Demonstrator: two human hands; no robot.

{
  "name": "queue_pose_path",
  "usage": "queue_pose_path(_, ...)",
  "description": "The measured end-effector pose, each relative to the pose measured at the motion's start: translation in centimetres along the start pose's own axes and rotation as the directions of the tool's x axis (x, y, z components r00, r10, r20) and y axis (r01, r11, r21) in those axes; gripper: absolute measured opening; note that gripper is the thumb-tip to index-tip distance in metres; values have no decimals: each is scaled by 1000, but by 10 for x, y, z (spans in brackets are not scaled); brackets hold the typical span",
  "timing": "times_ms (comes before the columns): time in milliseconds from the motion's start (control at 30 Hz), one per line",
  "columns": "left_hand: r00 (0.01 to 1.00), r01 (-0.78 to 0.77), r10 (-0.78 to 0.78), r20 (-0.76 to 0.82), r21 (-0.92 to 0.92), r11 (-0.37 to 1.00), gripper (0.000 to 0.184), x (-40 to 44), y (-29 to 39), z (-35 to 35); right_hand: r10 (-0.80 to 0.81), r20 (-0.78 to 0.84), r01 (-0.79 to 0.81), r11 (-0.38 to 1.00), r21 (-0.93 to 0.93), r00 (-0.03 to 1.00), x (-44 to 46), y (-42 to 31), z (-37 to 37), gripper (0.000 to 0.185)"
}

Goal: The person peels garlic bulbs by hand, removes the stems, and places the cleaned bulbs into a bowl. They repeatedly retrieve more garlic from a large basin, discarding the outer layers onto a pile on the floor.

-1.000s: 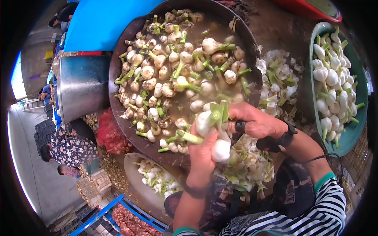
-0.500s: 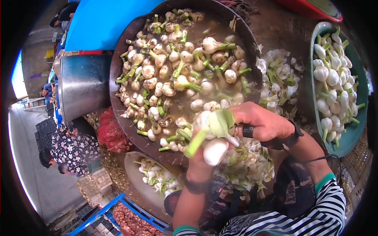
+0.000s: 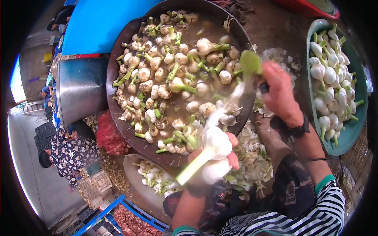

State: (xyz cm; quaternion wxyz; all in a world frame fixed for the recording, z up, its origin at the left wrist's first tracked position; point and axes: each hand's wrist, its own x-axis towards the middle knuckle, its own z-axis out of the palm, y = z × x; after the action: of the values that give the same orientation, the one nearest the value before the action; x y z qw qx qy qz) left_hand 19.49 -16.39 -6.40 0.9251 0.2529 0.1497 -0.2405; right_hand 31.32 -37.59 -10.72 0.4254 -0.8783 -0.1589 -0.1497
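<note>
My left hand (image 3: pixel 233 154) is closed around garlic at the near rim of the big basin. An upper garlic bulb (image 3: pixel 217 143) with a pale green stem shows clean and white, and a second bulb (image 3: pixel 215 171) sits under it. My right hand (image 3: pixel 279 92) is up over the basin's right rim, pinching a green strip of garlic peel (image 3: pixel 251 65). A blurred white strand trails from that strip down toward the upper bulb. A dark band (image 3: pixel 264 87) shows at a finger of the right hand. Muddy-skinned garlic (image 3: pixel 145 73) floats in brown water in the basin (image 3: pixel 111 92).
A green tub (image 3: pixel 309 78) of clean white garlic stands at the right. Loose peelings (image 3: pixel 252 157) lie near my legs. At left are a metal pot (image 3: pixel 80 86), a red net sack (image 3: pixel 112 135), a bowl of small garlic (image 3: pixel 132 173) and a person in a flowered shirt (image 3: pixel 75 153).
My right hand has moved up and away from the left hand, pulling a strip of peel off the garlic. The upper bulb now shows white and bare in my left hand.
</note>
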Motion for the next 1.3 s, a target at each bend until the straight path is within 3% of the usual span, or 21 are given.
queue_pose_path(100, 1000, 13, -13, -12, -7, 1000, 64, -5, 1, 5, 89, -49, -99, 953, -287, 995, 0, 35, -14, 31)
queue_pose_path(167, 997, 56, -53, -58, 46, 997, 53, -7, 2, -3, 144, 43, -101, 846, -523, 989, -3, 45, -22, 31)
queue_pose_path(233, 989, 75, -52, -139, 165, 983, 60, -8, 2, -9, 141, 55, -73, 763, -642, 988, -5, 36, -26, 33)
queue_pose_path(267, 982, 90, -49, -180, 223, 971, 63, -8, 1, -12, 203, 111, -110, 828, -550, 973, -3, 21, -34, 39)
queue_pose_path(367, 978, 99, -52, -200, 231, 968, 61, -7, -2, -16, 99, 200, -74, 989, -125, 975, 0, -7, -29, 50)
queue_pose_path(400, 981, 92, -57, -184, 187, 978, 60, -5, -4, -22, 163, 424, -303, 910, 285, 891, 7, -25, -29, 48)
queue_pose_path(433, 984, 86, -62, -166, 144, 986, 59, -3, -5, -24, 104, 630, -548, 615, 567, 769, 13, -40, -29, 46)
queue_pose_path(533, 947, 118, -75, -312, 123, 985, 52, 0, 2, -5, -184, 750, -703, 265, 660, 635, -12, -35, 16, 41)
queue_pose_path(633, 915, -33, 99, -391, 173, 984, 51, 7, 2, 1, -115, 694, -677, 157, 719, 710, -13, -41, 22, 39)
queue_pose_path(667, 919, -56, 130, -371, 205, 977, 57, 9, 4, -1, -45, 683, -667, 178, 724, 729, -13, -44, 21, 39)
queue_pose_path(767, 913, -161, 317, -256, 488, 858, 66, 10, -3, 8, 56, 407, -360, 588, 725, 912, -27, -44, 36, 40)
queue_pose_path(800, 919, -152, 303, -252, 482, 863, 75, 10, -6, 10, 63, 325, -280, 674, 684, 944, -28, -47, 37, 44)
queue_pose_path(833, 930, -203, 318, -184, 463, 863, 72, 12, -13, 3, -9, 269, -168, 761, 626, 963, -30, -48, 39, 46)
queue_pose_path(867, 893, -215, 384, -236, 526, 823, 65, 13, -19, 6, -88, 220, -51, 831, 555, 971, -34, -47, 42, 49)
queue_pose_path(900, 848, -222, 451, -280, 585, 780, 59, 15, -22, 8, -173, 179, 71, 880, 469, 968, -36, -48, 44, 51)
queue_pose_path(933, 844, -231, 447, -296, 553, 801, 55, 15, -20, 5, -184, 206, 74, 890, 449, 961, -36, -53, 41, 54)
queue_pose_path(1033, 812, -271, 463, -356, 472, 839, 51, 15, -14, -4, -266, 246, 193, 939, 284, 932, -42, -54, 46, 40)
queue_pose_path(1100, 765, -320, 502, -402, 439, 839, 52, 17, -16, -5, -180, 275, 90, 946, 311, 945, -38, -51, 43, 46)
queue_pose_path(1167, 885, -319, 395, -248, 296, 900, 54, 12, -16, -8, -13, 281, -93, 928, 361, 960, -30, -43, 40, 44)
queue_pose_path(1200, 926, -305, 343, -157, 224, 926, 55, 9, -15, -9, 46, 195, -108, 941, 321, 980, -24, -39, 37, 40)
queue_pose_path(1300, 962, -257, 262, -79, 62, 964, 58, 3, -4, 5, 213, 5, -202, 918, 340, 977, -12, -15, 17, 34)
